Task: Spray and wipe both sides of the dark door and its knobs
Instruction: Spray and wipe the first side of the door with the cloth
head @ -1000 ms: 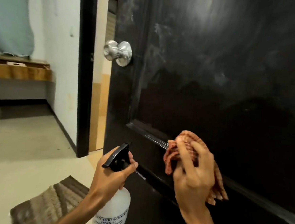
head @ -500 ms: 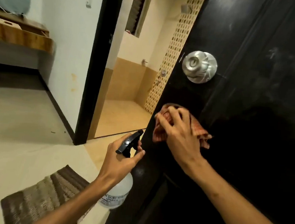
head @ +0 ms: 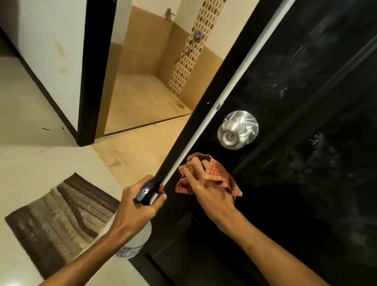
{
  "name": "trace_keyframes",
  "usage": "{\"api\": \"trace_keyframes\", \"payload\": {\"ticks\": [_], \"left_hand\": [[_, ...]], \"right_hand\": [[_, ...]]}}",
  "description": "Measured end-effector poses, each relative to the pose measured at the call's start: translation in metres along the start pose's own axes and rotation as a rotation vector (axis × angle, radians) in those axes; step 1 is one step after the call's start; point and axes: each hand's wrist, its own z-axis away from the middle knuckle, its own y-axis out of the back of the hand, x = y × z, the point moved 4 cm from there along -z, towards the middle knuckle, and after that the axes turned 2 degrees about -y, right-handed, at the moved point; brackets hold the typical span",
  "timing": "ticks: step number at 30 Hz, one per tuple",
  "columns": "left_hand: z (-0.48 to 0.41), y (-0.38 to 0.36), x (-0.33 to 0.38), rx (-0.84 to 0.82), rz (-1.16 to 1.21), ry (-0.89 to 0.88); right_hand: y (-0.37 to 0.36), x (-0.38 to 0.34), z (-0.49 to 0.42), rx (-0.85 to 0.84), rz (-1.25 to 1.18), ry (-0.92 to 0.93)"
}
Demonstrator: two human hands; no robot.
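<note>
The right hand (head: 211,187) holds a bunched checked cloth (head: 217,175) against the dark door (head: 317,153), just below its steel knob (head: 238,129). The left hand's (head: 136,208) grip wraps the spray bottle (head: 138,237). Pressing may swing the unsteadied door away, leaving streaks.

dark door (head: 315,175) ajar w/ smears, silver knob (head: 237,129), checked cloth (head: 214,174) below knob, spray bottle (head: 138,243) by edge
</note>
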Motion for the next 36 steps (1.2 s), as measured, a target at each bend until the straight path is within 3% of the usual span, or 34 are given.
{"api": "trace_keyframes", "payload": {"ticks": [5, 9, 11, 13, 14, 15, 18, 19, 23, 32, 34, 36], "left_hand": [[0.008, -0.007, 0.063, -0.067, 0.013, 0.04], [0.011, -0.023, 0.09, -0.09, 0.035, 0.086], [0.02, -0.031, 0.104, -0.108, 0.028, 0.089], [0.024, -0.039, 0.114, -0.12, 0.027, 0.087], [0.024, -0.045, 0.125, -0.133, 0.026, 0.086], [0.025, -0.046, 0.131, -0.135, 0.028, 0.081], [0.031, -0.057, 0.154, -0.14, 0.012, 0.043], [0.036, -0.062, 0.161, -0.148, 0.017, 0.047], [0.049, -0.076, 0.178, -0.136, 0.072, 0.08], [0.037, -0.165, 0.291, -0.279, 0.193, -0.096], [0.036, -0.182, 0.313, -0.319, 0.21, -0.125], [0.036, -0.194, 0.328, -0.34, 0.193, -0.167]], "right_hand": [[0.022, 0.034, 0.062, -0.061, 0.021, 0.042], [0.073, 0.066, 0.05, -0.038, -0.016, -0.091], [0.067, 0.061, 0.061, -0.093, -0.002, -0.048], [0.062, 0.059, 0.089, -0.226, 0.088, -0.123], [0.065, 0.065, 0.107, -0.247, -0.061, -0.249], [0.069, 0.064, 0.113, -0.286, -0.208, -0.22], [0.116, 0.087, 0.134, -0.004, -0.034, -0.214], [0.131, 0.096, 0.144, 0.063, -0.105, -0.275], [0.144, 0.112, 0.185, 0.199, -0.145, -0.361], [0.23, 0.219, 0.305, 0.864, -0.064, -0.784], [0.236, 0.231, 0.321, 0.934, -0.086, -0.869], [0.233, 0.225, 0.318, 0.873, -0.06, -0.816]]}}
